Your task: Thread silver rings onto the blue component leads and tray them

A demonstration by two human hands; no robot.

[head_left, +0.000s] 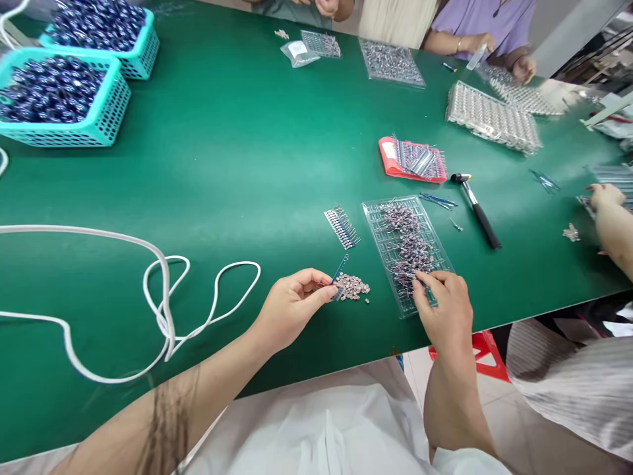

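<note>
My left hand [291,305] is closed, pinching a narrow blue strip of small circuit boards [340,267] between thumb and fingers. Just past those fingertips lies a loose pile of small pale round parts [352,286] on the green table. My right hand [445,303] reaches over the near end of a clear plastic tray [378,231], thumb and forefinger drawn together at the parts there. Whatever they pinch is too small to make out. Small components with thin wire leads [408,241] are heaped in the tray. Beyond my left hand rests a flat row of boards with pins [342,226].
A black-handled hammer [479,214], blue strips [438,200] and a red packet of boards [413,160] lie right of centre. White cable [168,310] loops at left. Turquoise baskets [111,99] stand far left. A co-worker's hand [607,196] is at right; other people sit across the table.
</note>
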